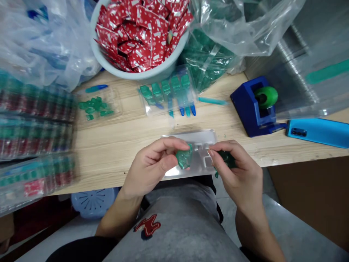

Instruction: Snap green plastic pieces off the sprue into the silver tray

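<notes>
My left hand [155,160] pinches a small green translucent piece [184,156] between thumb and fingers. Opposite it, my right hand [236,163] is closed around several dark green pieces [227,159], partly hidden in the palm; its thumb and forefinger press together at the tips, and whether they pinch anything is too small to tell. Both hands hover over a clear moulded plastic tray [174,173] lying at the table's front edge. Farther back, another clear tray [152,109] carries a row of green pieces and blue and teal slim parts.
A tub [131,74] of red packets stands at the back beside a bag of green pieces [207,60]. Stacked filled packs [35,134] line the left. A small tray of green bits [95,107] lies near them. Right are a blue tape dispenser [245,109] and a blue phone [321,133].
</notes>
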{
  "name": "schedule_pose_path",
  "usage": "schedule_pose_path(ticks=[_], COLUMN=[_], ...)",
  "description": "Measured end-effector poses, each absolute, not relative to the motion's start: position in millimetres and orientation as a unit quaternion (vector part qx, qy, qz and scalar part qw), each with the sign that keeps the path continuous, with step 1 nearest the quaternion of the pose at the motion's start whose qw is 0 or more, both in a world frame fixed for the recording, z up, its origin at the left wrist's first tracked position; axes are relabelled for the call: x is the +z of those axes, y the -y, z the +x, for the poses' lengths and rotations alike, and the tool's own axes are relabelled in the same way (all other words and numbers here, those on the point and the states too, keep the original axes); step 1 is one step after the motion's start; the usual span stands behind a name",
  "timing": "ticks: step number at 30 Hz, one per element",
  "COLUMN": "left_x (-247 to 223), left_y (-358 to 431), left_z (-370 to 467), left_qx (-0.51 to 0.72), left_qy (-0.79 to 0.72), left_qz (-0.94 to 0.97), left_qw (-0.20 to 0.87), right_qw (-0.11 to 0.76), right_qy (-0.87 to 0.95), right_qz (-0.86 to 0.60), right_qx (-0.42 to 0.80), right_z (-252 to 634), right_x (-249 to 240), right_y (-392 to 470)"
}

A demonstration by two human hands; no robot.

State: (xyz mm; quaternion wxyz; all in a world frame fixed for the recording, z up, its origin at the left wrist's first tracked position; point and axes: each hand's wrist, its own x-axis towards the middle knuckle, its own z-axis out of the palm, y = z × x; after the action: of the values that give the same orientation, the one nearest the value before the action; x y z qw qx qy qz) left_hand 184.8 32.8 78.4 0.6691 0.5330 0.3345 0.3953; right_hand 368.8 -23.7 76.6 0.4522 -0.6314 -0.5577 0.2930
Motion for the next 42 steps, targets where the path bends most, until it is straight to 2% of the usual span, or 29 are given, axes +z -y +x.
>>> schedule_pose_path(ticks=[5,11,15,25,37,39,42], left_x=[76.0,70.8,60.4,49.5,50.2,48.2,51.4], left_y=[-32.9,-34.3,-35.4,-39.2,-34.3,-34.7,-35.6], left_z=[180.3,185.2,197.7,216.4,222.6,219.6,212.2], left_qx=[0.397,0.304,0.259,0.266,0.183,0.168,0.174], left_qy=[-0.358,-0.381,-0.328,-0.311,-0.332,-0.334,-0.353], left_qz=[0.570,0.815,0.885,0.904,0.925,0.927,0.915], left_qw=[0.623,0.315,0.204,0.123,0.012,0.021,0.089], right_qw=[0.457,0.465,0.463,0.467,0.477,0.493,0.549], right_qy=[0.548,0.517,0.495,0.491,0.485,0.446,0.294], right_qz=[-0.634,-0.660,-0.682,-0.681,-0.676,-0.674,-0.604], right_qx=[0.297,0.287,0.274,0.278,0.283,0.322,0.498], right_z=[369.8,378.0,385.4,391.1,392.5,391.8,387.4], right_x=[77.4,76.8,73.9,70.0,68.1,66.5,64.4], right_y=[24.8,27.2,30.8,34.3,33.8,32.7,27.7])
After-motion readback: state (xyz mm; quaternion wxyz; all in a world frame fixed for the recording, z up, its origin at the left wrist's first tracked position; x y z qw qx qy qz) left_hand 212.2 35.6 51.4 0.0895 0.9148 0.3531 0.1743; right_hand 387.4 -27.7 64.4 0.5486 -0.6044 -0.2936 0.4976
